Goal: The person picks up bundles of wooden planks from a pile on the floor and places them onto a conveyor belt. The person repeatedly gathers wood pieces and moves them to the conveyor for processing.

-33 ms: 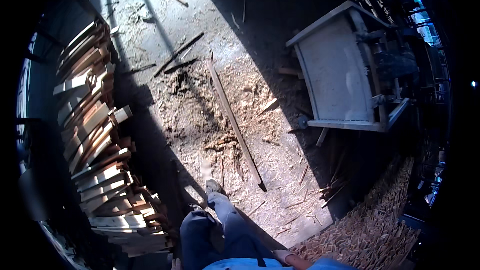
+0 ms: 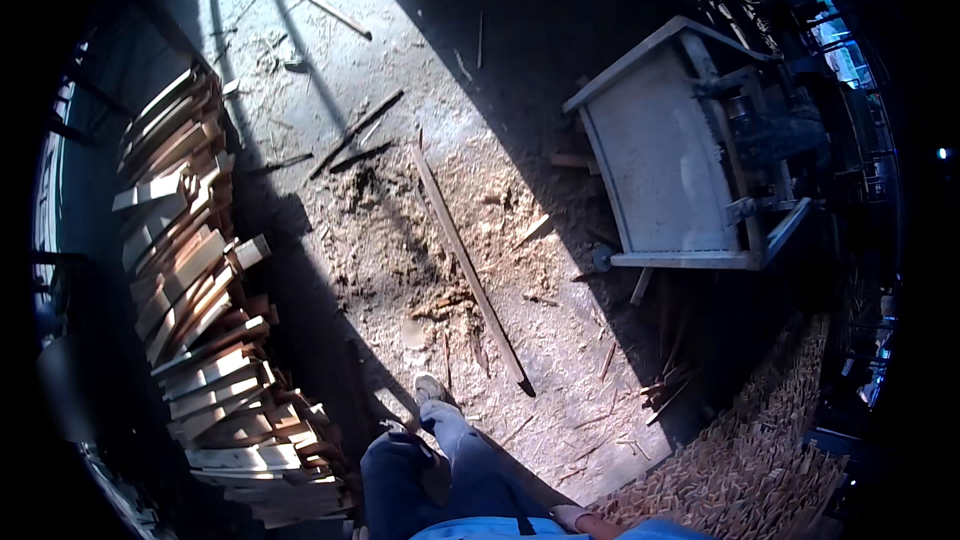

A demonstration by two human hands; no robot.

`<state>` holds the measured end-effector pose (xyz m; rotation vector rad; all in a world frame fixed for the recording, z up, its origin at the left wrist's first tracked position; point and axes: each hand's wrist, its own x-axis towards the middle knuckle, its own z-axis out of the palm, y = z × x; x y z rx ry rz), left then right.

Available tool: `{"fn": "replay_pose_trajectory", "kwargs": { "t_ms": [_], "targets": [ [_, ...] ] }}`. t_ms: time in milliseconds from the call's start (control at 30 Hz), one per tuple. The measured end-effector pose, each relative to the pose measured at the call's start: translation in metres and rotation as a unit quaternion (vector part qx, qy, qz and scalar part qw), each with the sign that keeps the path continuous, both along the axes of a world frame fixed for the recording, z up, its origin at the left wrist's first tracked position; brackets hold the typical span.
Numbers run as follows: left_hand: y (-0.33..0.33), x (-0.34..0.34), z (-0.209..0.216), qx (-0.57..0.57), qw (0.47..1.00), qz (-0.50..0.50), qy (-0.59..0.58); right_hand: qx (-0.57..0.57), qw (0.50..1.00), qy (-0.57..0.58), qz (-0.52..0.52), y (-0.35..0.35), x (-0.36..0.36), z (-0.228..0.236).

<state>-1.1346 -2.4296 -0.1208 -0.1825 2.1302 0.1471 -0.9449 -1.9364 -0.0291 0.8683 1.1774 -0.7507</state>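
I look down at my own legs in blue trousers (image 2: pixel 470 470), with one pale shoe (image 2: pixel 430 388) stepping onto a sawdust-covered floor. My right hand (image 2: pixel 572 517) shows only as a small pale patch at the bottom edge beside my hip; whether it holds anything cannot be told. My left hand is out of the picture. A long thin wooden slat (image 2: pixel 468 270) lies diagonally on the floor just ahead of my shoe.
A tall stack of rough wooden boards (image 2: pixel 200 340) runs along the left. A grey metal machine table (image 2: pixel 660 160) stands at the right. A heap of small wood pieces (image 2: pixel 760 470) fills the lower right. Dark sticks (image 2: pixel 355 130) and scraps lie farther ahead.
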Motion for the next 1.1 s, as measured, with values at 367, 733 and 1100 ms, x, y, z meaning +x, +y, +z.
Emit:
{"fn": "replay_pose_trajectory", "kwargs": {
  "t_ms": [367, 733, 1100],
  "targets": [
    [0.260, -0.331, 0.027, 0.237, 0.942, 0.238, 0.012, 0.240, 0.909, 0.310, -0.139, 0.118, -0.288, -0.005],
    [0.225, -0.619, 0.104, 0.257, 0.930, 0.254, 0.060, 0.323, 0.854, 0.273, -0.302, 0.192, -0.535, 0.056],
    [0.555, -0.807, 0.034, 0.266, 0.949, 0.167, -0.006, 0.371, 0.793, 0.359, -0.322, 0.401, -0.757, -0.053]
  ]
}}
